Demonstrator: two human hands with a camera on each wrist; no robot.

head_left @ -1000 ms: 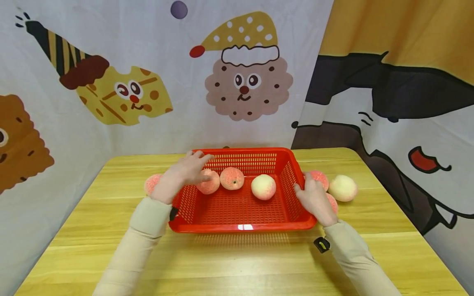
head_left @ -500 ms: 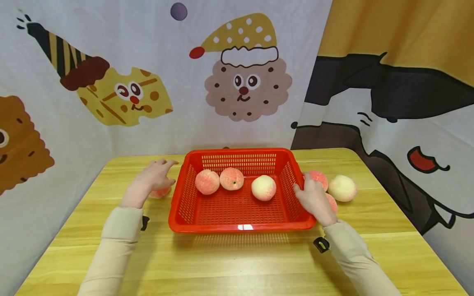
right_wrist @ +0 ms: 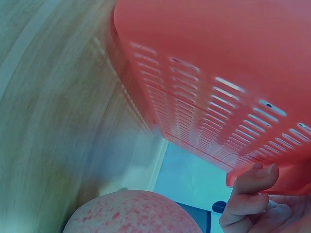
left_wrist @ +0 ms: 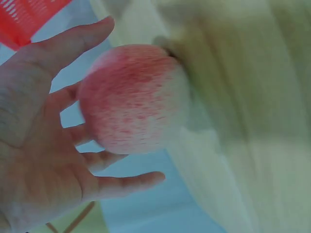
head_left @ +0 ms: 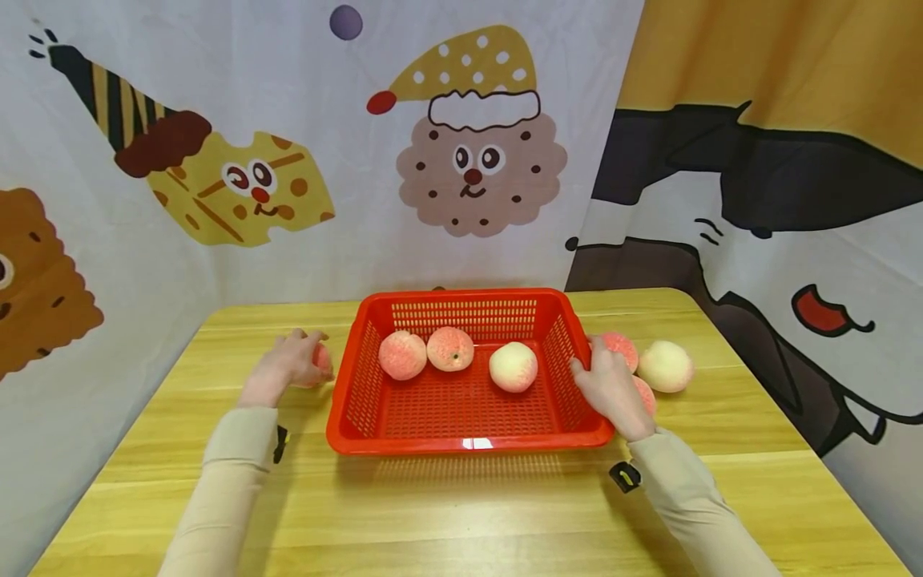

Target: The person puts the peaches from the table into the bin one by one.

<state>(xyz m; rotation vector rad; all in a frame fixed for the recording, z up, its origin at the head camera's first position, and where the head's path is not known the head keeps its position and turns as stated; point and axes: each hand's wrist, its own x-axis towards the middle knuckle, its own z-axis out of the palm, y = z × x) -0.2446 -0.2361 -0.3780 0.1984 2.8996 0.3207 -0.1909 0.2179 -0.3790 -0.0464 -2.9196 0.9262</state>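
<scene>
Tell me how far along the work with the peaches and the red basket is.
Apparently done: three peaches sit in the red basket. In hand: the left hand has its fingers spread around a lone peach outside the basket, while the right hand grips the basket's right side. Probably remaining, if all go in: that peach and three loose peaches right of the basket.

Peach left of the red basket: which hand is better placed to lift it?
Probably the left hand: its open palm faces the peach, while the right hand holds the opposite side of the red basket.
</scene>
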